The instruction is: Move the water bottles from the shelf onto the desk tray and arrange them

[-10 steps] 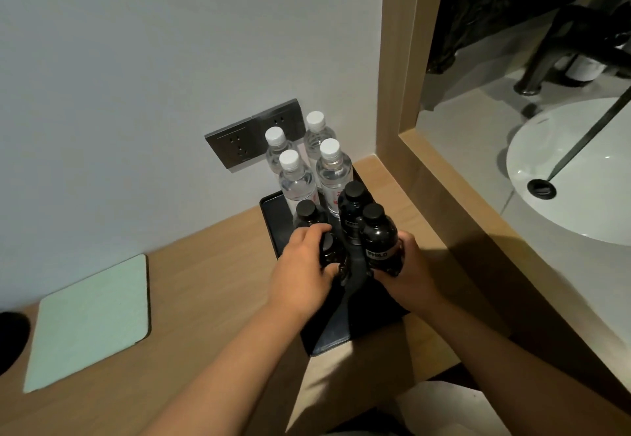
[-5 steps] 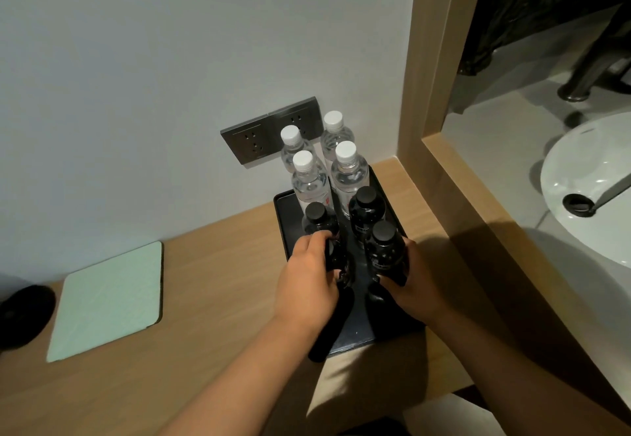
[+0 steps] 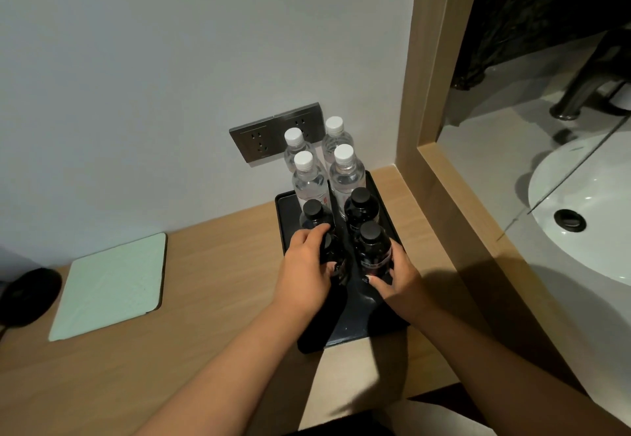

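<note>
A black tray (image 3: 351, 333) lies on the wooden desk against the wall. At its back stand several clear water bottles with white caps (image 3: 345, 176). In front of them stand dark bottles with black caps, two in plain view (image 3: 361, 210) (image 3: 316, 217). My left hand (image 3: 307, 271) is wrapped around a dark bottle (image 3: 330, 253) at the front left, mostly hidden by my fingers. My right hand (image 3: 396, 282) grips the front right dark bottle (image 3: 373, 247), which stands upright on the tray.
A pale green pad (image 3: 111, 285) lies on the desk (image 3: 211, 258) to the left, with a black round object (image 3: 29, 294) beyond it at the edge. A steel socket plate (image 3: 259, 138) is on the wall. A wooden frame (image 3: 440, 176) and a white sink (image 3: 587, 210) are at the right.
The view has shifted slightly, moving everything right in the frame. Both hands stay on the two front dark bottles with barely any movement.
</note>
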`<state>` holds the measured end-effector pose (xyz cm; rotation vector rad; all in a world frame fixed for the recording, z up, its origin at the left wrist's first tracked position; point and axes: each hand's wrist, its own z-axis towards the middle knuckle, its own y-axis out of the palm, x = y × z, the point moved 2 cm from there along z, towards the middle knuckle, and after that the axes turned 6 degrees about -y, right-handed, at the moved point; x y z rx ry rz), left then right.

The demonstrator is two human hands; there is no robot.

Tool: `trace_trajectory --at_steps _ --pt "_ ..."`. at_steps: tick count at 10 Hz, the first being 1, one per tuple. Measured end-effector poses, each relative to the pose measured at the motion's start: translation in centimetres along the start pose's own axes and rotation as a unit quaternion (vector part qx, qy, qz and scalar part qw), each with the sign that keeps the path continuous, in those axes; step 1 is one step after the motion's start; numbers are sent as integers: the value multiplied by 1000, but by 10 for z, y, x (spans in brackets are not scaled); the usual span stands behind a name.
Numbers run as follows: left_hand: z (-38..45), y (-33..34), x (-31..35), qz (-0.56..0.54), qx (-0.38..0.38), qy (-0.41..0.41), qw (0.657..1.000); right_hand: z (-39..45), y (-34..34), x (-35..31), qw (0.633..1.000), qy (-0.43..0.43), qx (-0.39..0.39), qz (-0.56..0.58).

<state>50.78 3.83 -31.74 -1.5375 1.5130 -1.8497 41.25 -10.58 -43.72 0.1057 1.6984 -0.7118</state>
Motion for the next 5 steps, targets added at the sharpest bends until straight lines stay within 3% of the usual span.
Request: trace_trajectory --at_steps 2,3,5 --pt "-4 -4 4 15 -14 1 1000 -9 -9 -19 996 21 -24 -84" --pt "-11 -10 0 13 -27 1 1000 -26 -15 -33 994 -11 -15 -107" --pt "-35 -35 -2 20 -29 68 997 -54 -25 -78 978 -37 19 -206"
